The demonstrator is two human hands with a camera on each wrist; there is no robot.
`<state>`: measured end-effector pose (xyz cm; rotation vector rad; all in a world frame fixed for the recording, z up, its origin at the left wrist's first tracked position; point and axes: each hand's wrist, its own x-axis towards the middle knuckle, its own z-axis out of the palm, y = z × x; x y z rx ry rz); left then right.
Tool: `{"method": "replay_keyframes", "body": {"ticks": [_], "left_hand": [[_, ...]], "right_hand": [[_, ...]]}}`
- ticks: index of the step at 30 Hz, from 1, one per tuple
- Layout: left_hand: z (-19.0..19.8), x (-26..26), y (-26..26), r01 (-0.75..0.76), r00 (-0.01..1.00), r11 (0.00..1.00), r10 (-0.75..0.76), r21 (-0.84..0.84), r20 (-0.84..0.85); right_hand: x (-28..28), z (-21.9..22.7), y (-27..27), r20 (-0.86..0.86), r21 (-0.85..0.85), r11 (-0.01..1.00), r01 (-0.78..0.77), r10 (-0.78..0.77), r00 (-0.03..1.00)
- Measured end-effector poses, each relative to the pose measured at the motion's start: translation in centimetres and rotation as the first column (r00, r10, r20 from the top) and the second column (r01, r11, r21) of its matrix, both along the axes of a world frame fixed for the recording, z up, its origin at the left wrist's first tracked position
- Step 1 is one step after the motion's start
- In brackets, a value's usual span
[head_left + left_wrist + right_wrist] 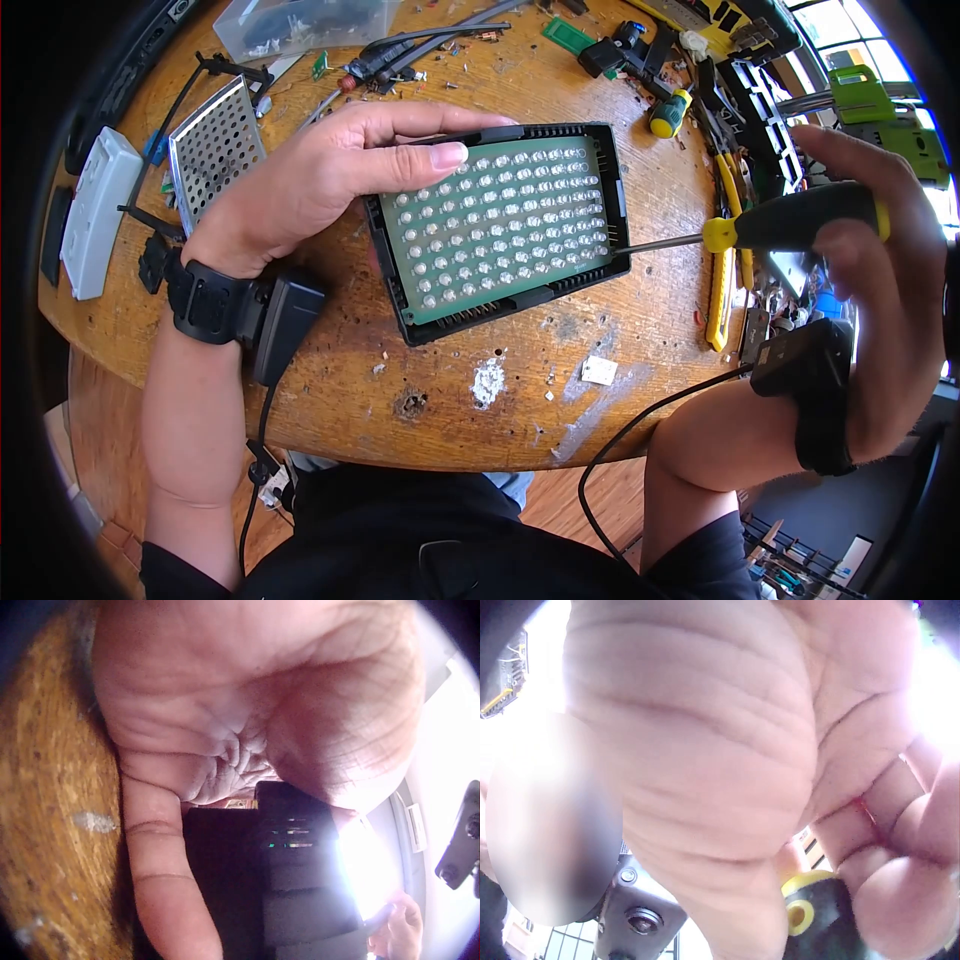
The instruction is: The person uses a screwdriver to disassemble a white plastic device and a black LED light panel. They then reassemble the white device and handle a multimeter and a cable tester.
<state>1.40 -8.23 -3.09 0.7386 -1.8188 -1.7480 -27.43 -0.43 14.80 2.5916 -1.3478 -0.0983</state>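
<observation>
My left hand [350,165] grips the upper left of an LED light panel [505,210], thumb over its front and fingers behind its top edge. The panel has rows of clear LEDs on a green circuit board inside a black plastic frame [620,190]. In the left wrist view, fingers [169,900] lie along the black housing [300,862]. My right hand [880,260] holds a screwdriver [800,222] by its black-and-yellow handle, index finger raised off it. The shaft points left, its tip at the panel's lower right corner. In the right wrist view the handle [821,919] sits between thumb and curled fingers.
A perforated metal plate [215,150] and a white plastic piece [100,212] lie at the left. At the back stands a clear plastic box [300,28]. Yellow-handled tools [722,290] and a short screwdriver [670,114] lie right. A cable [640,415] crosses the table's front edge.
</observation>
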Motion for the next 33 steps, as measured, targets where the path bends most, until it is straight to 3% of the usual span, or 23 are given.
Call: {"method": "replay_keyframes", "body": {"ticks": [32,33], "left_hand": [[0.0,0.0,0.0,0.001,1.000,1.000,-0.001,-0.004,-0.012],[0.0,0.0,0.1,-0.002,1.000,1.000,0.001,-0.004,-0.014]], "right_hand": [[1.2,-0.4,0.1,-0.113,-0.059,0.995,0.079,-0.086,0.990],[2.2,-1.0,-0.2,0.138,0.038,0.941,0.335,-0.337,0.931]]}}
